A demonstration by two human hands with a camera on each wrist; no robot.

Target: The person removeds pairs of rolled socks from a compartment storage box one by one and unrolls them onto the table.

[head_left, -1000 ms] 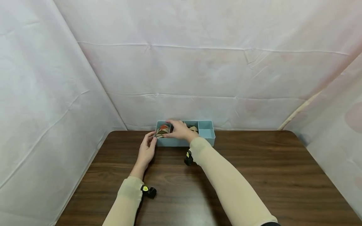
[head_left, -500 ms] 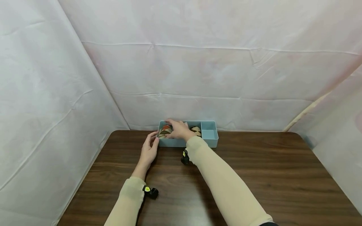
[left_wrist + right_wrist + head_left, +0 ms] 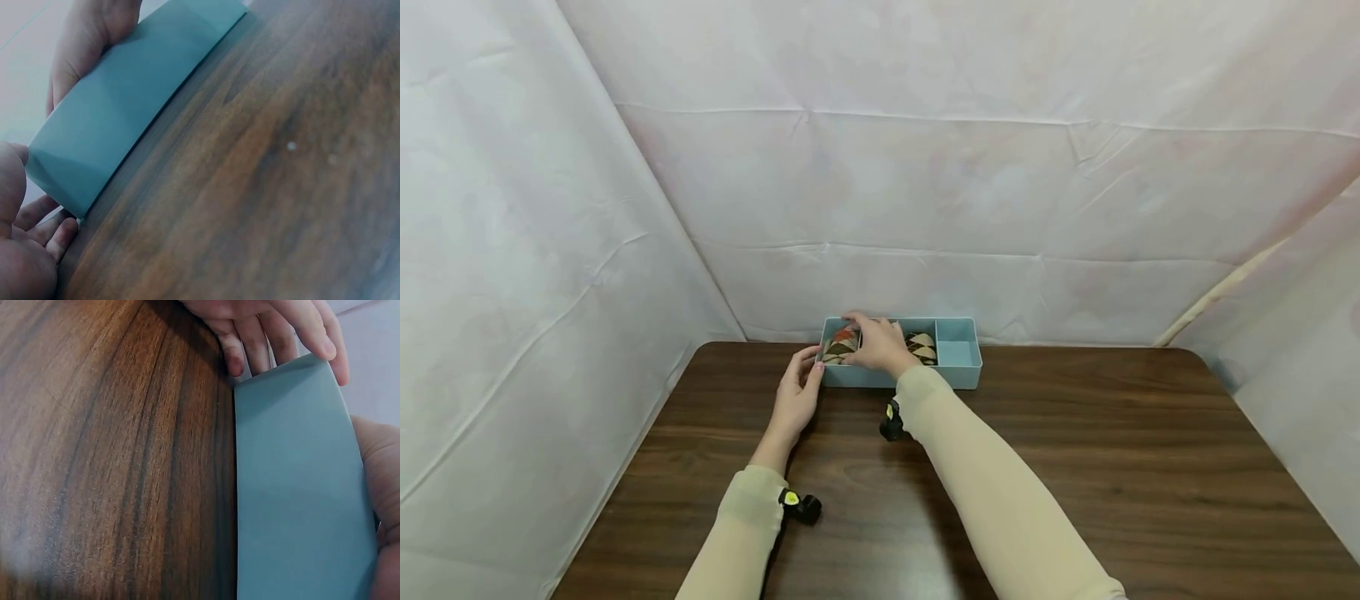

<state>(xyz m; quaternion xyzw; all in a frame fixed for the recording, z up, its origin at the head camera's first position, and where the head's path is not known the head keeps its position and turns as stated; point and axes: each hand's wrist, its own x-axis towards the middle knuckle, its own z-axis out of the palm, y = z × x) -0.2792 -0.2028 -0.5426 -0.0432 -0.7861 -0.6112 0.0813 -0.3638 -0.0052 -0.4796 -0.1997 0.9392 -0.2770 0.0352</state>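
A long light-blue divided box (image 3: 966, 377) stands at the table's far edge. My left hand (image 3: 796, 400) holds its left end, thumb at the front corner and fingers bent along the end wall. Over the leftmost compartments is my right hand (image 3: 882, 343). Its thumb and fingers reach around a roll of patterned fabric, apparently a rolled argyle sock (image 3: 841, 343) in red, tan and brown. Another rolled sock (image 3: 921, 348), brown and tan, lies further right in the box. The right hand covers the part between them. In the right wrist view, the front wall hides the right fingertips.
The rightmost compartment (image 3: 956, 342) shows its light-blue floor. A dark wood table (image 3: 1075, 467) extends toward the person. Pale cloth (image 3: 925, 183) hangs close behind the box, with more cloth at both sides.
The whole view has shifted slightly. Both hands keep nearly the same place on the box, and the right wrist has moved a little left, showing more of the brown and tan sock.
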